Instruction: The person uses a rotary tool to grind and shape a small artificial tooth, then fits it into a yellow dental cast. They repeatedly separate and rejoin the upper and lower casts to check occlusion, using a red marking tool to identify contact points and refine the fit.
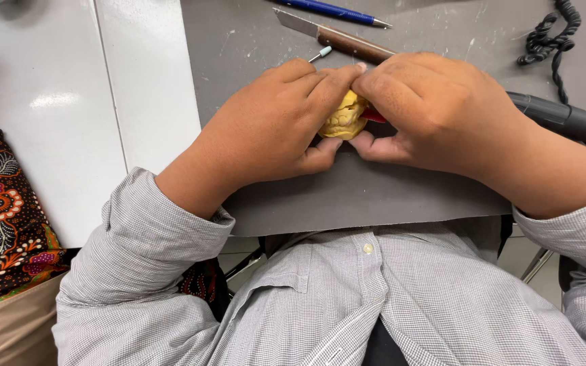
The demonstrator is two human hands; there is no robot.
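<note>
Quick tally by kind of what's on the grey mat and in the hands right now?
Yellow dental cast, held by left hand and right hand: 1
Brown-handled knife: 1
Blue pen: 1
Small bur: 1
Black handpiece: 1
Total: 5

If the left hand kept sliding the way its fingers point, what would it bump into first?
Most likely the right hand: the left hand points rightward, across the yellow lump both hands hold, and their fingertips already nearly meet above it.

yellow cast (342, 116): mostly hidden by hands | coiled cord (552, 34): cut off top
</note>
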